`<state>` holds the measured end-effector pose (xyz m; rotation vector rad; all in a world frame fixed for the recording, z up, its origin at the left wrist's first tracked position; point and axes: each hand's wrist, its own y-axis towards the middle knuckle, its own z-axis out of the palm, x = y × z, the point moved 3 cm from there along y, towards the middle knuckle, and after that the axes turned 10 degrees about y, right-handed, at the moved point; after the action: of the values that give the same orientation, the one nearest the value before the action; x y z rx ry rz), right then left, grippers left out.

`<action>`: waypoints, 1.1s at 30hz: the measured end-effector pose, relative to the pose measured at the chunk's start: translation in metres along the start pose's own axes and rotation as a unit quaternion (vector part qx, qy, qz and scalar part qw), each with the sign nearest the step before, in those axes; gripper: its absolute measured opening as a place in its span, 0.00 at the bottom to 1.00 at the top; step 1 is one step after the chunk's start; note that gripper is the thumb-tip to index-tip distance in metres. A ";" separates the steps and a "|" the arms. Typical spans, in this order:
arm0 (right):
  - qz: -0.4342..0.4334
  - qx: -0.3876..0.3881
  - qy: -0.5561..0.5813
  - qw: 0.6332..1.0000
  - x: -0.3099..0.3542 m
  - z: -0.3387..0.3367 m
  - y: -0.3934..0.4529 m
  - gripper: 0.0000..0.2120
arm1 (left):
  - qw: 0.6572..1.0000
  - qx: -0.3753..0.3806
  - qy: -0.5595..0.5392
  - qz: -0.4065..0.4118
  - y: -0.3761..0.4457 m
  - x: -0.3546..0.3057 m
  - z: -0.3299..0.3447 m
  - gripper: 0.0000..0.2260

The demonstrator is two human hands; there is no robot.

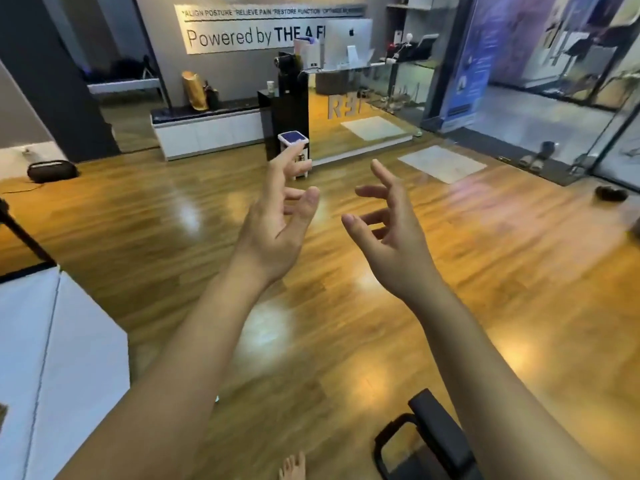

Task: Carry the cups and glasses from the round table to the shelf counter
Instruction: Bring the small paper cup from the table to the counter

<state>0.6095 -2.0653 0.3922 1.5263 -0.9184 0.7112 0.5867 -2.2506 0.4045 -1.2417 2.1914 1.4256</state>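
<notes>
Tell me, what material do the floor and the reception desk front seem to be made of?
The floor looks like wood or wood-look laminate with a glossy finish: plank lines and bright light reflections show. The reception desk front seems to be clear glass: the floor shows through it.

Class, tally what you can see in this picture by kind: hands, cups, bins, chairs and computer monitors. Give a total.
Hands: 2 (left hand, right hand)
Cups: 1 (cup)
Bins: 1 (bin)
Chairs: 1 (chair)
Monitors: 1 (monitor)
Total: 6
</notes>
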 end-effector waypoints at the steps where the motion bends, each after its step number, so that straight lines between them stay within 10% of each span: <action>1: -0.001 -0.014 -0.004 1.000 -0.007 -0.005 0.012 0.34 | 1.000 0.016 -0.008 0.002 0.015 0.007 0.011 0.28; 14: 0.088 -0.191 -0.123 0.970 -0.123 -0.101 0.113 0.36 | 0.974 0.181 -0.104 0.085 0.190 0.073 0.176 0.30; 33: 0.148 -0.429 -0.227 0.861 -0.263 -0.445 0.207 0.36 | 0.873 0.389 -0.260 0.136 0.382 -0.005 0.585 0.37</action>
<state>0.3220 -1.5910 0.3449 0.7422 -1.5851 0.0690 0.1641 -1.6960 0.3604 -0.2383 2.2043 0.6614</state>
